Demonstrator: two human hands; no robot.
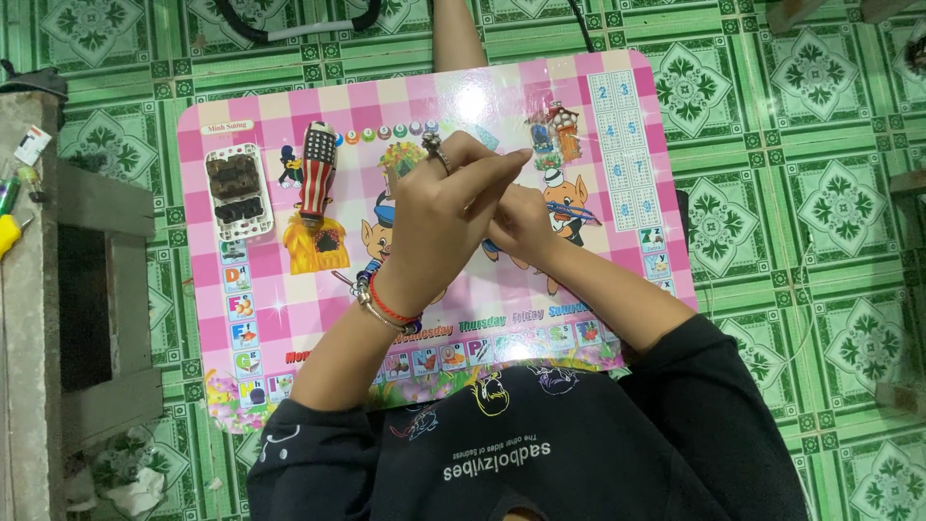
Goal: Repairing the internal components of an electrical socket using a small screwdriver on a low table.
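Note:
Both of my hands meet over the middle of a pink checkered cartoon table (617, 289). My left hand (439, 207), with a ring and several wrist bracelets, is curled with its fingers pinched together and covers part of my right hand (521, 227). A thin blue wire (576, 209) runs out to the right from under my right hand. What sits between the fingers is hidden.
A striped, star-patterned hair clipper body (316, 172) lies upright at the table's left. Beside it lies a white housing piece holding dark parts (237, 191). Green patterned floor tiles (810, 193) surround the table. A grey ledge with small tools (17, 207) runs along the left edge.

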